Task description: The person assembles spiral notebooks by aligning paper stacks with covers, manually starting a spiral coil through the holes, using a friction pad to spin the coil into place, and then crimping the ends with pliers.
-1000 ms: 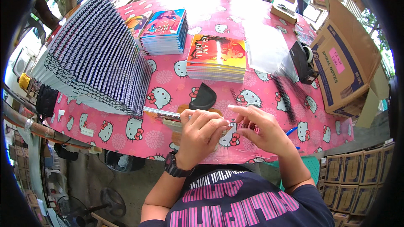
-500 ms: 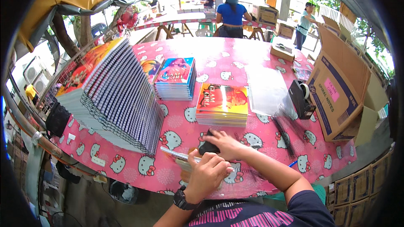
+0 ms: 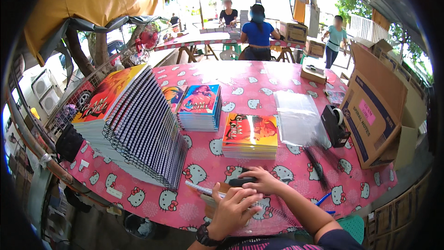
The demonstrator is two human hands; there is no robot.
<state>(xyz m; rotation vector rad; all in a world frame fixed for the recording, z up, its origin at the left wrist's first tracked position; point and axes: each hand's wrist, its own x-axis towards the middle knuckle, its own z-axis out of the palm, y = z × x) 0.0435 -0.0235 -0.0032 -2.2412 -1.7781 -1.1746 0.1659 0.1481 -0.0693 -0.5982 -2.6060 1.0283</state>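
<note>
My left hand (image 3: 235, 207), with a black watch on its wrist, is closed over a small notebook (image 3: 200, 189) at the near table edge. Mostly the notebook's pale page edge and a brown part show; the hand hides the rest. My right hand (image 3: 264, 181) curls its fingers over a black rounded object (image 3: 242, 182) just beyond the left hand; its exact kind is hidden. A loose dark wire spiral (image 3: 283, 214) lies below my right forearm. Just ahead of both hands stands a short stack of yellow-and-orange notebooks (image 3: 249, 134).
A tall leaning stack of spiral notebooks (image 3: 138, 129) fills the left. Beyond lie blue-covered notebooks (image 3: 199, 106). Clear plastic sheets (image 3: 300, 115), black coils (image 3: 317, 169), a tape dispenser (image 3: 334, 125), a blue-handled tool (image 3: 324, 199) and a carton (image 3: 370, 111) sit right. People work behind.
The whole view has shifted, so the table sits lower. My right fingers, earlier stretched over the black object, now curl around it. My left hand stays at the notebook, its fingers more extended.
</note>
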